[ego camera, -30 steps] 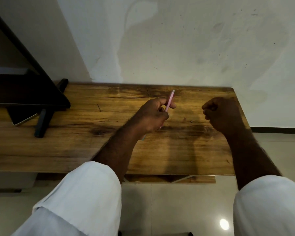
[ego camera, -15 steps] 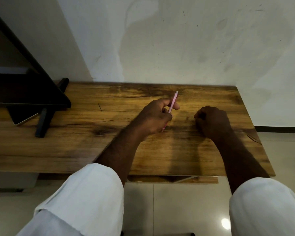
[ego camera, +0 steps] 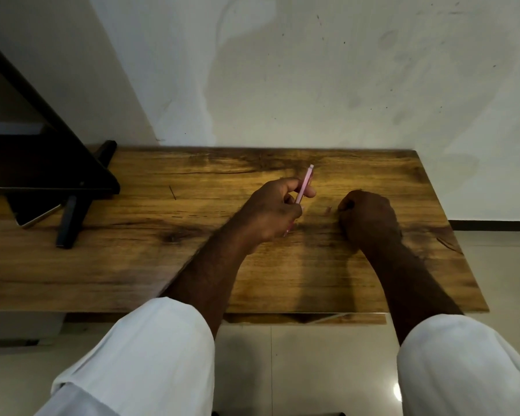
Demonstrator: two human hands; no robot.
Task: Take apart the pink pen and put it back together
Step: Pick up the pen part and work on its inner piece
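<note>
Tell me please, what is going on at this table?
A person works at a wooden table. The left hand grips the pink pen at a slant, its upper end pointing toward the wall. The right hand rests on the table, curled like a fist; whether it holds a part is hidden. A small pinkish bit lies on the wood between the hands.

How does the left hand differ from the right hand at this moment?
The left hand holds the pink pen, which points up and away; the right hand is curled into a fist with nothing visible in it. The left hand is better lit; the right hand lies in shadow. Both are over the wooden table.
</note>
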